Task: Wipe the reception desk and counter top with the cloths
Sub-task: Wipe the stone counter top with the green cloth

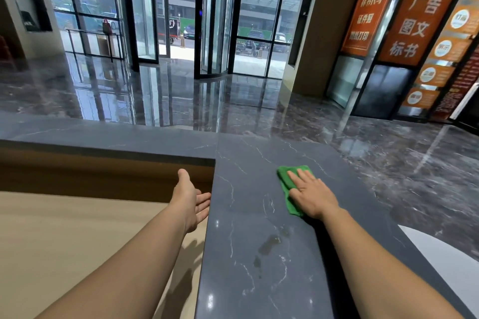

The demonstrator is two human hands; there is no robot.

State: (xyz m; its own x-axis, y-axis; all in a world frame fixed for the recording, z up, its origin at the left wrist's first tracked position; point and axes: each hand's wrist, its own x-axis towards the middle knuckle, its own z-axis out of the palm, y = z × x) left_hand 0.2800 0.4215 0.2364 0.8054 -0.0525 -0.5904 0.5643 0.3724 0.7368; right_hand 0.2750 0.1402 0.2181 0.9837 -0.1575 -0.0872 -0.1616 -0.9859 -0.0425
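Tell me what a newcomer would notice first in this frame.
The green cloth stands out, pressed flat under the right hand on the dark veined counter top at centre right. The left hand is open, holding nothing, beside the counter's left edge above the lower beige desk. Behind, a glass revolving door fills the top centre, with orange signs at upper right.

1. Right hand flat, fingers straight, pressing green cloth onto dark marble counter top
2. Cloth sticks out ahead of the fingertips and to the hand's left
3. Left hand open, palm turned right, off the counter edge, over the lower tan desk
4. Damp smears on counter, behind right hand
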